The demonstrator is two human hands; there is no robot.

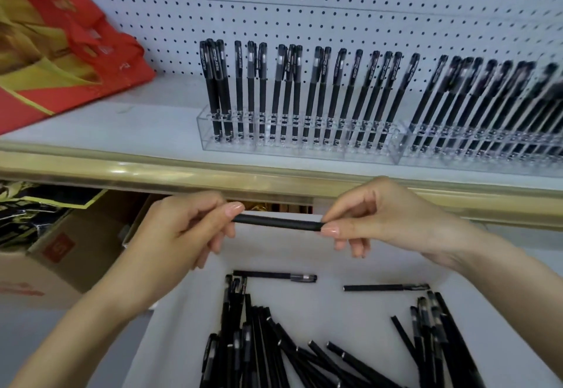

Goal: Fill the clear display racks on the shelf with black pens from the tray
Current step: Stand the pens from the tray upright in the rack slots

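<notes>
Nothing can be read for certain. The black pens [239,89] standing in the clear rack [204,135] on the shelf [152,132] each carry a line of pale, slanted print along the cap clip. It looks alike from pen to pen but is too small and blurred to spell out. The cardboard box [76,229] at lower left bears a red square label [58,247] with white marks, perhaps two characters, unclear. Its nearer face has blurred red lettering [18,289]. The red bags [91,43] on the shelf show small gold marks [122,66], also illegible.
</notes>
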